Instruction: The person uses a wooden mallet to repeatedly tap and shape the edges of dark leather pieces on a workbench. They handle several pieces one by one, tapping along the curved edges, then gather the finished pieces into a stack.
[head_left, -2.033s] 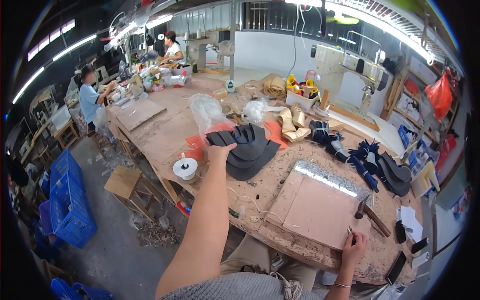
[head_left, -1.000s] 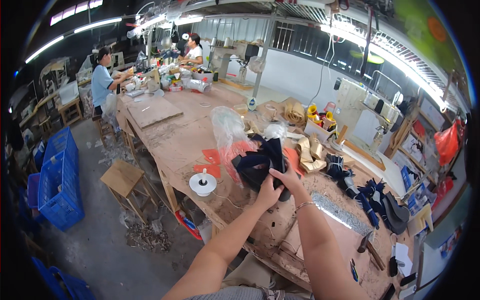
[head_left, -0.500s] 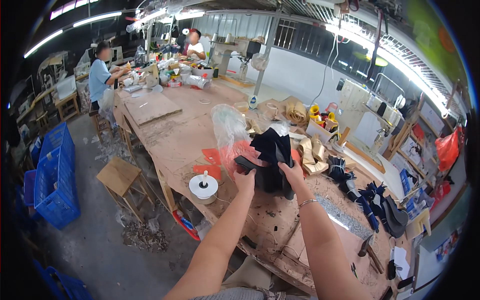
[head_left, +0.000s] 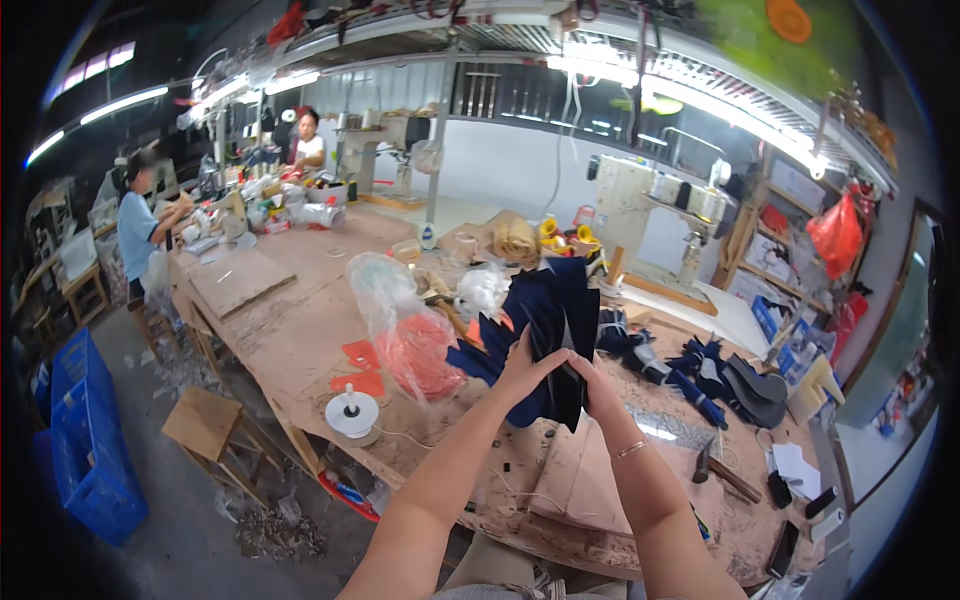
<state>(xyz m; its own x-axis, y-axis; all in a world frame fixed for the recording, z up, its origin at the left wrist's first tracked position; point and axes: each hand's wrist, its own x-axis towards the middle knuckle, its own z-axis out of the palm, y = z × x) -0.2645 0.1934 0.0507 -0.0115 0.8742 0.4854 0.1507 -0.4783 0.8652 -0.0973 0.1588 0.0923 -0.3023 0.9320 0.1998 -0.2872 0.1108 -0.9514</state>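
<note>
A stack of dark navy, flat cut pieces point(head_left: 555, 300), fanned out at its upper edge, is held up over the worktable point(head_left: 310, 330). My left hand point(head_left: 525, 372) grips its lower left side, and my right hand point(head_left: 594, 388) is closed around the lower right edge. Both hands nearly touch near the thumbs. One piece sticks out to the left, next to a clear plastic bag point(head_left: 385, 285) with something red in it. To the right lie bundles of dark strips point(head_left: 700, 372) and curved grey-black pieces point(head_left: 758, 388). What the pieces are made of, I cannot tell.
A white spool point(head_left: 352, 414) stands near the left table edge, by red scraps point(head_left: 360, 382). A hammer point(head_left: 722, 472) and phone point(head_left: 783, 548) lie at right. Sewing machines point(head_left: 660, 200) stand behind. A wooden stool point(head_left: 205, 420) and blue crates point(head_left: 92, 440) are left; two people work far off.
The view has turned to the right. My hands have drawn together on the stack, which now stands fanned and more upright; a grey-black curved piece no longer shows at my left hand.
</note>
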